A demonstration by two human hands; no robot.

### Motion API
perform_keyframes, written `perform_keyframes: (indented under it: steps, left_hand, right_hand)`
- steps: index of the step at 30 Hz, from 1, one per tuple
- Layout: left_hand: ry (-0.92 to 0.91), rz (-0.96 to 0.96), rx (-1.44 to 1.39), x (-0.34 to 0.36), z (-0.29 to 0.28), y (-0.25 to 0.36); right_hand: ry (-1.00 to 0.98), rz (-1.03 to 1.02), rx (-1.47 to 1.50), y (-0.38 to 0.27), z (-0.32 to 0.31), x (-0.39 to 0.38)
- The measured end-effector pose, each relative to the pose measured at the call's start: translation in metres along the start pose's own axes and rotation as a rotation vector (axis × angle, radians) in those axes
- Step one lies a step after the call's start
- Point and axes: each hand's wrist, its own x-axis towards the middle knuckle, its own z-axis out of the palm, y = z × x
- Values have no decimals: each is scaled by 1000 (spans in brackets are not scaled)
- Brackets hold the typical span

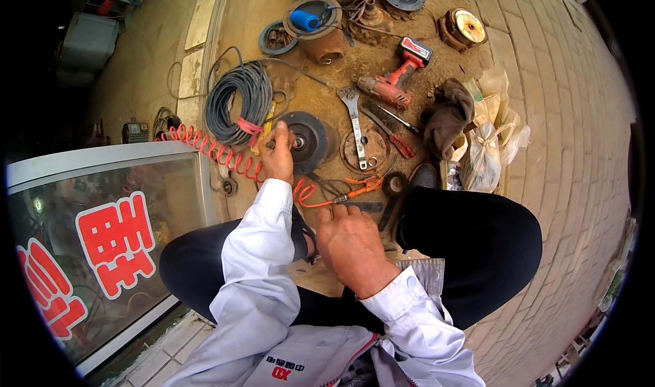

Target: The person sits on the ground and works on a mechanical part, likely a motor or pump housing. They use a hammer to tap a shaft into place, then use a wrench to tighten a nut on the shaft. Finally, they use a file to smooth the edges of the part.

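Observation:
My left hand (pixel 278 154) is at the left edge of a dark round motor part (pixel 312 140), its fingertips beside the metal shaft in the middle. The fingers look pinched; what they hold, if anything, is too small to make out. Nearer to me, my right hand (pixel 355 242) is curled with its back up, so anything inside it is hidden. Just beyond it lies an orange air blow gun (pixel 361 186) on a red coiled hose (pixel 228 158). A flat metal wrench (pixel 355 124) rests across a rusty round plate (pixel 349 150).
A coil of grey cable (pixel 235 104) lies left of the motor part. Farther off are a red cordless drill (pixel 392 83), red-handled pliers (pixel 399 143) and a rusty motor housing (pixel 324 42). Plastic bags (pixel 486 152) and a brown cloth (pixel 448 114) sit right. A glass door (pixel 129 244) stands left.

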Motion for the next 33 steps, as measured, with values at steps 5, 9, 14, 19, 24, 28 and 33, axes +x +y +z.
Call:
perform_keyframes:
  steps: [5, 9, 14, 19, 24, 28, 33]
  left_hand:
    - [-102, 10, 170, 1, -5, 7]
    - [-176, 23, 374, -7, -13, 17]
    - [-144, 381, 717, -15, -43, 6]
    - [221, 65, 663, -31, -62, -22]
    - [366, -92, 449, -26, -69, -67]
    - [356, -233, 198, -25, -39, -56]
    - [307, -240, -32, -29, -30, -74]
  right_hand:
    - [-28, 15, 49, 3, 7, 5]
    - [-11, 21, 81, 6, 13, 9]
    - [31, 44, 102, 25, 20, 20]
    - [57, 147, 223, 45, 12, 31]
    - [245, 281, 361, 63, 35, 66]
    - [285, 328, 456, 84, 64, 110]
    - [308, 282, 364, 87, 89, 153]
